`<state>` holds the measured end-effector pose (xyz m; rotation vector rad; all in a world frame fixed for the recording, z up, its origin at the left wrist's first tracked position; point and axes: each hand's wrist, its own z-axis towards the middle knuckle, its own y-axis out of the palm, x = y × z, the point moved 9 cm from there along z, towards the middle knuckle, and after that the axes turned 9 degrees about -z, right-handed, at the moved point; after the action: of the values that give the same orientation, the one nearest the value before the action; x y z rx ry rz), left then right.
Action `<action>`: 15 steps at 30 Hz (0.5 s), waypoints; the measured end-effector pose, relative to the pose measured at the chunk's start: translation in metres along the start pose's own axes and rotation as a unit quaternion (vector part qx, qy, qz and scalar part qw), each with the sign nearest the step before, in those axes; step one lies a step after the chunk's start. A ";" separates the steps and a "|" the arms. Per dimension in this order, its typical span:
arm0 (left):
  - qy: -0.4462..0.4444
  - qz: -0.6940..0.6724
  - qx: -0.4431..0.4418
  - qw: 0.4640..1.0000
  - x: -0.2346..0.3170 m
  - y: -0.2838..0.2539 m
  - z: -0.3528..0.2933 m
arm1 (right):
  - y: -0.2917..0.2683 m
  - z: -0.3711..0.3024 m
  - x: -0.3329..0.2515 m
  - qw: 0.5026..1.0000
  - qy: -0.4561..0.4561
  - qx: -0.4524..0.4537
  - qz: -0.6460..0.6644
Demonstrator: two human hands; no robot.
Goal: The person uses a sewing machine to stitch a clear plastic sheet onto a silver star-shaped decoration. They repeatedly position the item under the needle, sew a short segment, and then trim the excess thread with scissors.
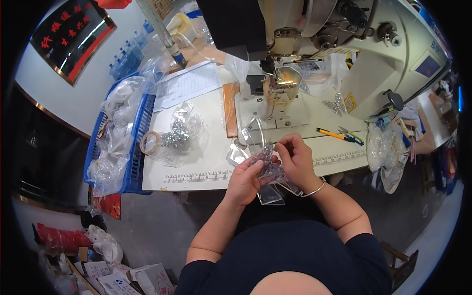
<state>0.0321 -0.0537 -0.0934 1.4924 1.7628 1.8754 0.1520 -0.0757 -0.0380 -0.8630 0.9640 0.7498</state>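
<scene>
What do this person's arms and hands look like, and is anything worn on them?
Both forearms are bare, coming up from short dark navy sleeves that end above the elbows. The left hand wears no glove or jewellery. The right hand is bare too, with a thin silver bangle around its wrist.

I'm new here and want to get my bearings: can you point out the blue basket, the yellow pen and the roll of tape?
blue basket (133, 162): head view, on its right wall.
yellow pen (332, 133): head view, on the middle of its barrel.
roll of tape (150, 142): head view, on its rim.
</scene>
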 end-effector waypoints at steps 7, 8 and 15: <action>0.001 -0.006 -0.011 1.000 0.002 0.006 -0.005 | -0.003 0.000 -0.014 0.998 -0.041 0.004 -0.055; 0.002 -0.006 -0.009 1.000 0.002 0.005 -0.004 | -0.003 0.000 -0.014 0.998 -0.041 0.005 -0.054; 0.002 0.008 -0.008 1.000 0.000 0.000 -0.002 | -0.001 0.004 -0.006 0.998 -0.038 -0.004 -0.049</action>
<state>0.0310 -0.0548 -0.0932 1.5027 1.7382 1.8966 0.1519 -0.0740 -0.0311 -0.8769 0.8451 0.6976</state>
